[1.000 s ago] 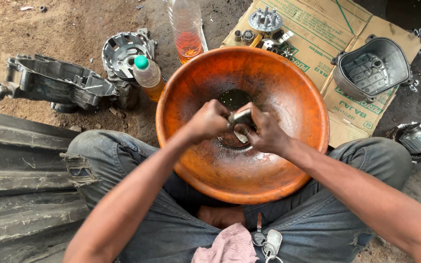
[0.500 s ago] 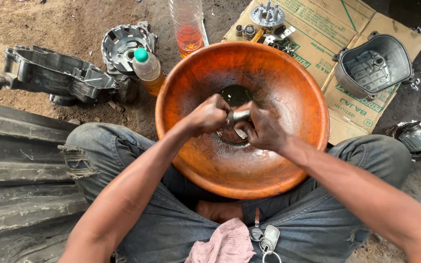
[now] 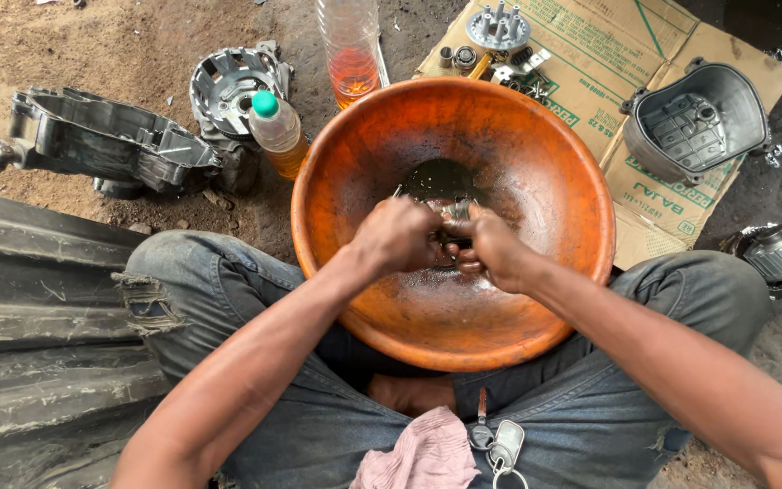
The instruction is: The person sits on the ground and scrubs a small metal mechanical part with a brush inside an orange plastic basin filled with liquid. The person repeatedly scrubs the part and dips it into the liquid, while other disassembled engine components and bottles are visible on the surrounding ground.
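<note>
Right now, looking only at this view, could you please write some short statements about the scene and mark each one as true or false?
1. Both hands, the left hand and the right hand, are inside the orange bowl. True.
2. The hands hold a small metal part between them. True.
3. The small bottle with the green cap lies inside the bowl. False: it stands on the ground, left of the bowl.
4. The grey metal cover rests on the cardboard. True.
5. The bowl is full of liquid to the rim. False: only a little dark liquid lies at the bottom.
6. The pink cloth covers the bowl. False: it lies on the person's lap.
</note>
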